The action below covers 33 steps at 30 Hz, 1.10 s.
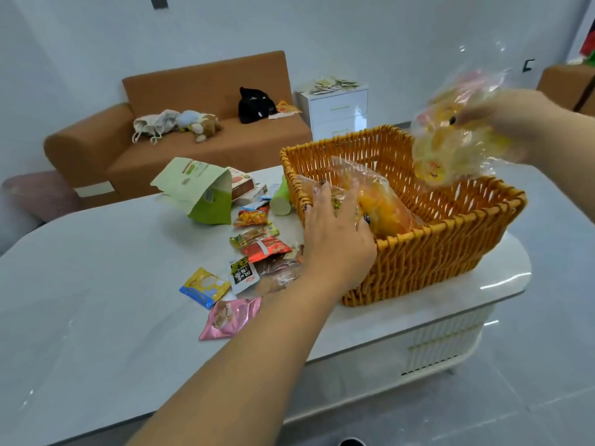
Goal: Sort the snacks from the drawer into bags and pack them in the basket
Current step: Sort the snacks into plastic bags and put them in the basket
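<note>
My left hand (335, 220) pressed, fingers spread, the clear bag of orange snacks (380, 204) into the woven orange basket (450, 246) at the counter's (96, 300) right end, making room; my right hand (512, 123) pinched the clear bag of yellow snacks (450, 149) above it.

Both forearms are showing bare, with no sleeves reaching into view. The left hand (335, 233) is wearing dark polish on its fingernails. The right hand (512, 123), at 2 o'clock, is appearing blurred.
</note>
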Each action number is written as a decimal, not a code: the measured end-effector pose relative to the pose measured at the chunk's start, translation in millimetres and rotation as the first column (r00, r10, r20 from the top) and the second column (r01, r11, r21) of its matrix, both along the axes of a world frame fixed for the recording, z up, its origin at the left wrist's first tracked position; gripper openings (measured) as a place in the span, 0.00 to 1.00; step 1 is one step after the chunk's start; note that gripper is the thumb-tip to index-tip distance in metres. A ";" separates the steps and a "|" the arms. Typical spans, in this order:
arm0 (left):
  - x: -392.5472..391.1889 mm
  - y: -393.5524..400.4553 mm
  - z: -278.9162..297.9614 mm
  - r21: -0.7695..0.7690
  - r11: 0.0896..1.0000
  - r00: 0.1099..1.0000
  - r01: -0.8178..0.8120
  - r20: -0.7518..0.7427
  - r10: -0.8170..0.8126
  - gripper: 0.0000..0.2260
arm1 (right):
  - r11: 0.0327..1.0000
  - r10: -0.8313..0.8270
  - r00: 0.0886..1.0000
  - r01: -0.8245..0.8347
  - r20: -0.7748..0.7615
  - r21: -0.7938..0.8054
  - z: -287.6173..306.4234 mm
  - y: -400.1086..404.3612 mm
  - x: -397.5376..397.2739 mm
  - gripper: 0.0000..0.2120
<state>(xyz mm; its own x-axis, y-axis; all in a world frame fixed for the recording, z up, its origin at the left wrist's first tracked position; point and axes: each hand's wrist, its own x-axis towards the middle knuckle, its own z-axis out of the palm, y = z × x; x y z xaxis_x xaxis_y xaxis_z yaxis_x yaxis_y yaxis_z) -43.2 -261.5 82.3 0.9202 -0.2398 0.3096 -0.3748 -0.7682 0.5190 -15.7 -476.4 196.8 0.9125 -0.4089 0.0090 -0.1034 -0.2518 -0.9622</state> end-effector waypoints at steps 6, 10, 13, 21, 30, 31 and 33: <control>3.0 -0.8 -1.0 0.001 1.000 1.000 -0.015 0.018 0.015 0.26 | 0.816 0.019 0.946 -0.201 -0.323 -0.541 -31.4 20.4 30.5 0.31; 3.0 -1.5 -1.2 0.023 1.000 1.000 -0.017 0.015 0.017 0.27 | 0.681 -0.023 0.907 -0.293 -0.420 -0.671 -55.2 30.9 46.0 0.37; 4.0 -0.5 -1.4 0.028 0.999 1.000 -0.022 0.017 0.022 0.27 | 0.635 -0.088 0.873 -0.322 -0.480 -0.702 -67.4 32.7 49.0 0.34; 7.1 0.3 -3.9 0.039 0.999 0.999 -0.025 0.024 0.025 0.26 | 0.726 -0.016 0.864 -0.336 -0.503 -0.600 -82.7 47.1 55.3 0.32; 7.2 -1.4 -2.7 0.053 0.998 0.999 -0.039 0.023 0.038 0.25 | 0.879 0.073 0.881 -0.278 -0.467 -0.388 -75.6 37.1 57.7 0.27; 7.4 -1.0 -2.7 0.053 0.998 0.999 -0.040 0.022 0.039 0.25 | 0.891 0.096 0.871 -0.291 -0.481 -0.349 -75.4 36.5 56.7 0.28; 7.4 -1.1 -2.5 0.053 0.998 0.999 -0.036 0.019 0.035 0.25 | 0.931 0.139 0.871 -0.277 -0.471 -0.237 -74.5 30.5 54.3 0.33</control>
<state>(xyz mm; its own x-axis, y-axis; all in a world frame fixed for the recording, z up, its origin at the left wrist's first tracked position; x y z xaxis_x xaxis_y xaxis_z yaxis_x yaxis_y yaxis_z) -35.8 -262.6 79.9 0.9227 -0.2238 0.3140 -0.3559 -0.8076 0.4701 38.5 -445.9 122.2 0.9119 -0.2506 -0.3251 -0.4104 -0.5734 -0.7091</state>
